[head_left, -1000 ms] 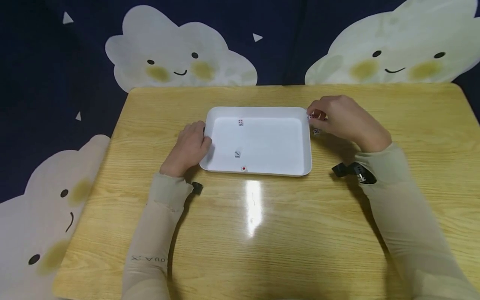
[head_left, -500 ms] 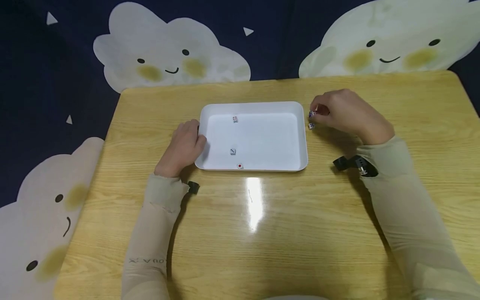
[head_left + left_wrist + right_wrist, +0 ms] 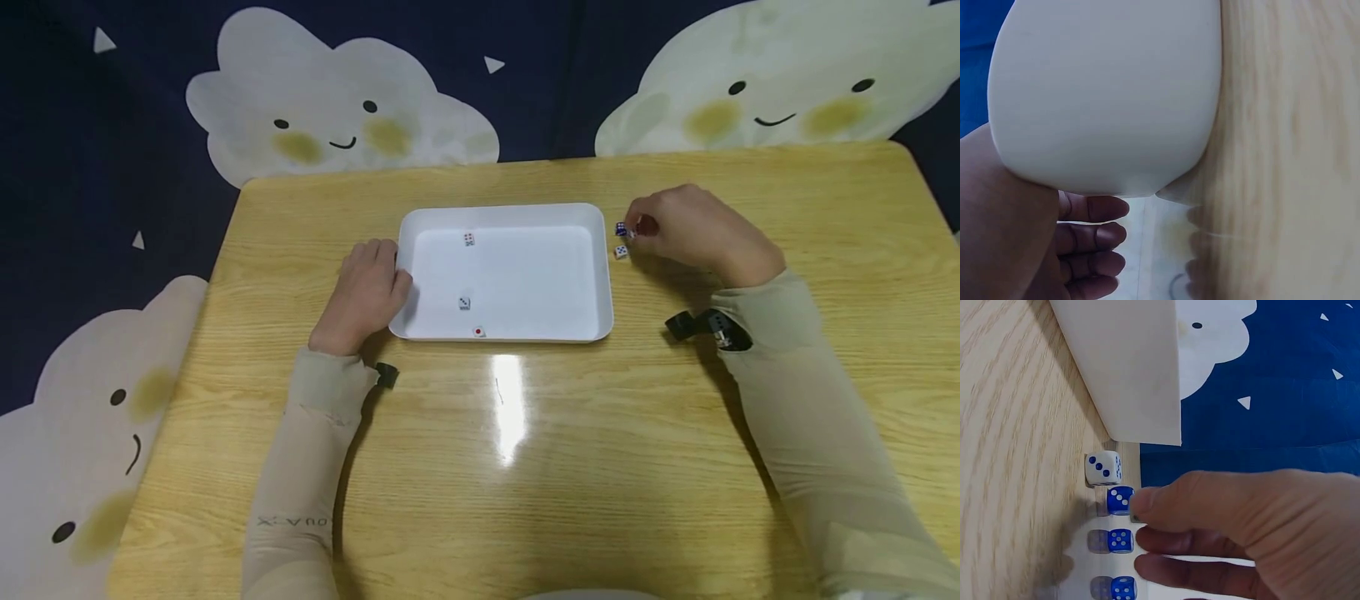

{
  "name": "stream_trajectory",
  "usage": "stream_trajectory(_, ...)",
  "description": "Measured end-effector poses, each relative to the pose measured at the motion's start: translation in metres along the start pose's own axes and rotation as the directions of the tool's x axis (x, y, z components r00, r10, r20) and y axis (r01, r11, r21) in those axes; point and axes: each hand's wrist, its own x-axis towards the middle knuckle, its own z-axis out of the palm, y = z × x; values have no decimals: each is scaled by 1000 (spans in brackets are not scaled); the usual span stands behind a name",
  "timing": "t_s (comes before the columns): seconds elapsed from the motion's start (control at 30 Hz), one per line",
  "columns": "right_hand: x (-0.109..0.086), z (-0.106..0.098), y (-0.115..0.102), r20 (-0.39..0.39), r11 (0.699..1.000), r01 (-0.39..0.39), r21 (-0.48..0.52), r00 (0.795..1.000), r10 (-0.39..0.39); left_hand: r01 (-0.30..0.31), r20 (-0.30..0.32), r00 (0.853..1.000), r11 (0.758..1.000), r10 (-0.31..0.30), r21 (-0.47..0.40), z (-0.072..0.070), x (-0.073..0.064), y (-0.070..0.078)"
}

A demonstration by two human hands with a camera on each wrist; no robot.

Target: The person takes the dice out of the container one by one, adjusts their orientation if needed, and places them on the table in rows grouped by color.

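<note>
At the left end of a white tray, my left hand grips the wall, its thumb over the rim. The left wrist view shows those fingers beside the tray wall. My right hand is just past the tray's right end, thumb and fingers pinching a small die, mostly hidden by the thumb. Beside the fingertips are a blue die and a white die with blue pips. More blue dice line up under the fingers in the right wrist view.
Three pale dice lie inside the tray: one near the back wall, another farther forward, and one with a red pip by the front wall. The wooden table meets a dark cloud-patterned cloth at the back.
The head view has shifted slightly. My right hand has drawn a little away from the tray's right end, leaving the blue and white dice more in sight. The left hand stays on the tray.
</note>
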Motion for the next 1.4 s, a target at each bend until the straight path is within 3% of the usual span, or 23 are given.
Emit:
stream_trajectory(0.43,7,2,-3,125,998,-63,1,990,62,5,-7,1000,1000,-5,-4,-2,1,-3)
stream_trajectory(0.77,9,3,-2,141,999,-43,-20,989,46,15,5,1000,1000,-15,-13,0,1,-5)
stream_trajectory(0.97,11,5,-4,178,995,-96,-25,979,99,22,11,1000,999,-22,-28,0,0,-5)
stream_trajectory(1.27,8,2,-5,173,996,-94,4,981,92,27,20,999,999,-27,-37,2,-2,-7)
stream_trajectory(1.4,-1,-5,-7,105,997,-80,11,991,78,-15,2,1000,999,15,-37,3,2,-5)
